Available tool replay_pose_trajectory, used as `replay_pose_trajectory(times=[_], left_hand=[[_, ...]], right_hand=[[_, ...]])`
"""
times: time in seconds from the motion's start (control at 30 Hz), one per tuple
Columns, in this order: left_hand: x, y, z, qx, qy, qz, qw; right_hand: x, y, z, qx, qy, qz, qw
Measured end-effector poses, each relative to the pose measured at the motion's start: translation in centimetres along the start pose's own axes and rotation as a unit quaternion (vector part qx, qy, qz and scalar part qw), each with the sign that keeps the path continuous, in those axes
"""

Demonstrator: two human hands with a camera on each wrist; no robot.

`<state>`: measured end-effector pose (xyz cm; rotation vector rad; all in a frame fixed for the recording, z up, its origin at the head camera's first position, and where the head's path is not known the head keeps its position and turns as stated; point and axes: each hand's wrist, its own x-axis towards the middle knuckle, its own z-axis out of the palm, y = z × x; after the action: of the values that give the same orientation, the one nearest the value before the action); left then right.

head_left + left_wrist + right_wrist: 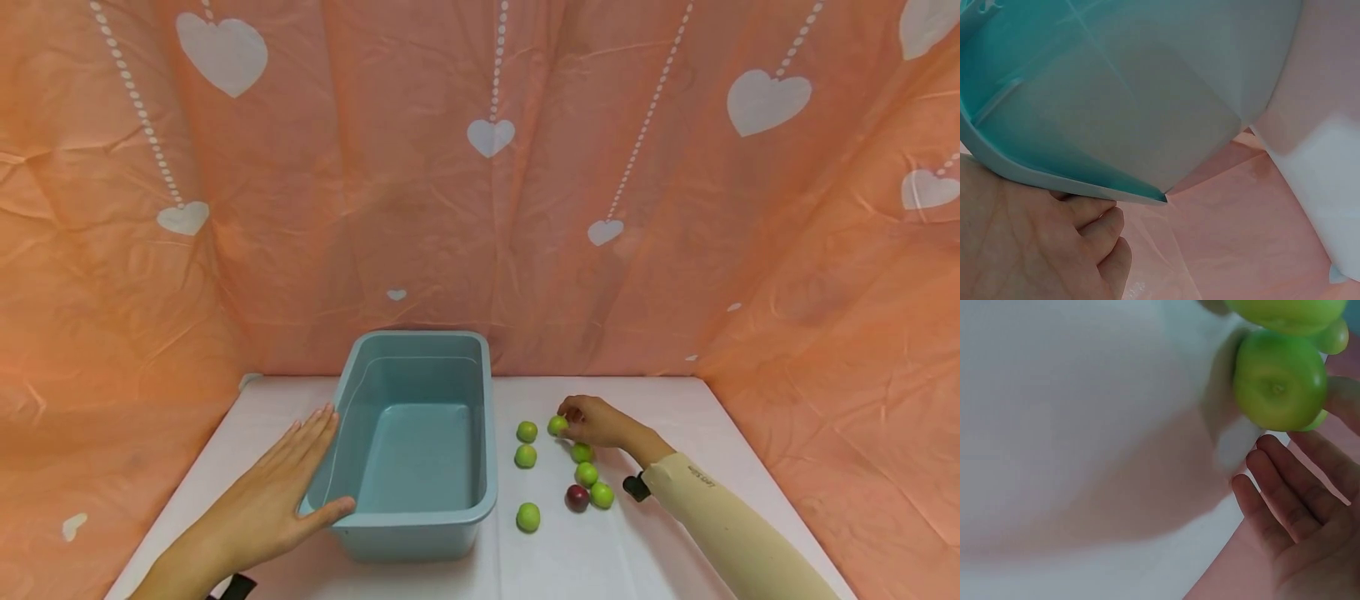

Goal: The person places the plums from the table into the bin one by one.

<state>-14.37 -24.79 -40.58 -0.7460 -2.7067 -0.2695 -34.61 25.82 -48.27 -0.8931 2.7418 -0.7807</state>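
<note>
My left hand (281, 483) rests on the left rim of a blue-grey plastic tub (489, 433), its fingers straight and the thumb over the near corner. In the left wrist view the palm and fingers (1102, 231) lie against the outside of that rim. To the right of the tub, my right hand (596, 421) pinches a small green plum (557, 426) between thumb and fingertips, low over the table. Just below that hand lies another green plum (582, 452), which looms large as a green plum (1280, 381) in the right wrist view.
Several loose fruits lie on the white table (645, 533): green plums (527, 456) beside the tub, a nearer green plum (528, 517), and a dark red plum (577, 498) touching or near green ones (602, 496). Orange curtains (420, 208) with hearts surround the table.
</note>
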Motion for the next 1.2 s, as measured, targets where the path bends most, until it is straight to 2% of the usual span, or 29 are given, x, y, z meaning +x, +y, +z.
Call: replay_pose_trajectory(times=[0.47,0.77,1.2], left_hand=[[0.0,0.0,-0.2,-0.005,-0.005,-0.006,1.0000],[0.1,0.1,-0.3,-0.010,-0.020,-0.018,0.9996],[0.0,0.0,-0.1,-0.007,-0.011,-0.010,0.9999]], right_hand=[[0.4,0.0,0.0,-0.008,0.003,0.016,1.000],[0.7,-0.1,-0.3,-0.006,0.005,-0.005,1.000],[1.3,-1.4,-0.9,0.002,0.021,-0.032,0.999]])
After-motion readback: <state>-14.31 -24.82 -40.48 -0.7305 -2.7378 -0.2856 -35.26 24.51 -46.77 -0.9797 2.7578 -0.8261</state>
